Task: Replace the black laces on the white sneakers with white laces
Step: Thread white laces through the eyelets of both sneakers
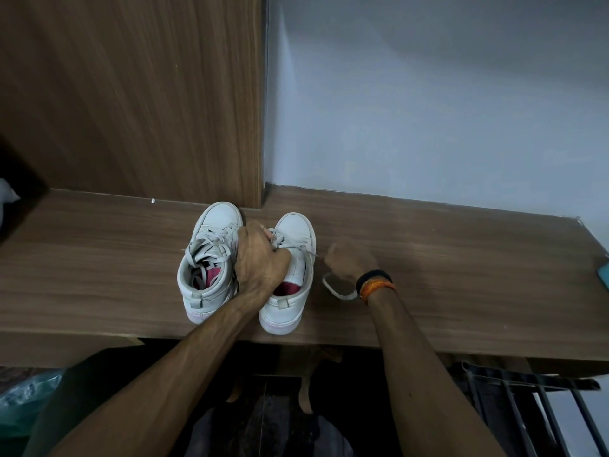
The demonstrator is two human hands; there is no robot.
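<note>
Two white high-top sneakers stand side by side on a wooden shelf (461, 265), toes toward the back, heels near the front edge. Left sneaker (211, 258): white laces threaded through the eyelets, loose ends dropped into the pink-lined opening. Right sneaker (290, 275): white lace (336, 288) crossing the upper eyelets, one free end running out to the right and looping on the shelf surface. Left hand (258, 255): laid over the right sneaker's tongue, fingers curled on the lacing near the upper eyelets. Right hand (347, 260): just right of that sneaker, motion-blurred, apparently pinching the free lace end; grip not fully legible. Black and orange bands (375, 283) on the right wrist. Wood-grain panel (131, 94) behind the left sneaker; pale wall (428, 94) behind the right. Teal object (604, 275) at the shelf's right edge, mostly cut off.
</note>
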